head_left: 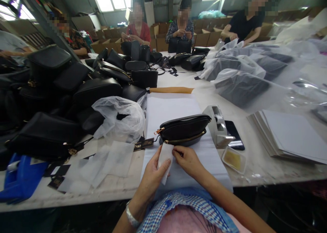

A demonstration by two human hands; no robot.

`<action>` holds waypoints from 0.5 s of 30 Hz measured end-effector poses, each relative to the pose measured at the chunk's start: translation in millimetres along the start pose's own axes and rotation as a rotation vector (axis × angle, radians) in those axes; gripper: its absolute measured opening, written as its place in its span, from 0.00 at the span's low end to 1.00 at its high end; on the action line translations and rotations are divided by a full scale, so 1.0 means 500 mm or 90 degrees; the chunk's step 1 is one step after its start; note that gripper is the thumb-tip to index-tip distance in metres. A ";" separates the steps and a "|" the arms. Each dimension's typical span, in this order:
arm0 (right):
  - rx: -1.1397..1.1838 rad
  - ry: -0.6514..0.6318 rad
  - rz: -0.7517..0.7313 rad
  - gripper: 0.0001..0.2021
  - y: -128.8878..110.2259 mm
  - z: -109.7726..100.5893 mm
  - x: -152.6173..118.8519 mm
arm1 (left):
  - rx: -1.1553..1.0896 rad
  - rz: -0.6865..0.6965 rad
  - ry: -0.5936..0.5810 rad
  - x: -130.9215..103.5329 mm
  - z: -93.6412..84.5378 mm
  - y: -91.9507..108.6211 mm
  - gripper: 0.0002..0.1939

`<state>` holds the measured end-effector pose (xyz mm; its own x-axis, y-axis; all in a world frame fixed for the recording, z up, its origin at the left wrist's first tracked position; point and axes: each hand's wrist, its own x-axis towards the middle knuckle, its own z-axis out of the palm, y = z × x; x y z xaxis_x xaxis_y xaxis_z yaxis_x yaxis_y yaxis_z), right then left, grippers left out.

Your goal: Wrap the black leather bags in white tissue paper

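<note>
A small black zip pouch (186, 129) rests on white paper sheets (173, 105) right in front of me, its gold zips showing. Between the thumb and fingers of my left hand (152, 171) is a folded strip of white tissue paper (166, 156), held at the pouch's near edge. My right hand (189, 161) is closed, its fingertips pinched at the strip's right edge; any small part inside the fold is hidden. A black hang tag (144, 144) with gold lettering lies left of the pouch, by its gold zip pull.
Black bags (58, 86) are heaped at left, behind loose tissue sheets (117, 158) and a blue tape dispenser (22, 178). At right are a grey tape dispenser (217, 127), phone (233, 134), small dish (233, 159) and board stack (288, 134). Several people work opposite.
</note>
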<state>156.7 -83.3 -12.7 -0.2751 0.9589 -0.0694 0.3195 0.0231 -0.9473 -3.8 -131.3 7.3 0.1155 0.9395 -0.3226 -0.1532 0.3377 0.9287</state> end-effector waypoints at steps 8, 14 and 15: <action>0.001 -0.101 0.089 0.16 -0.016 0.003 -0.106 | 0.008 0.047 0.058 -0.001 0.017 -0.005 0.28; 0.159 -0.154 0.114 0.17 0.021 0.050 -0.111 | -0.042 0.011 0.057 -0.007 0.030 -0.001 0.23; 0.191 -0.167 0.118 0.18 0.027 0.053 -0.109 | -0.057 0.002 0.052 -0.007 0.032 0.000 0.22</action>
<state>152.0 -142.9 -29.8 -0.4714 0.8339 -0.2870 0.1180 -0.2629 -0.9576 11.3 -135.7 11.2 0.0353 0.9407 -0.3375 -0.2407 0.3358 0.9107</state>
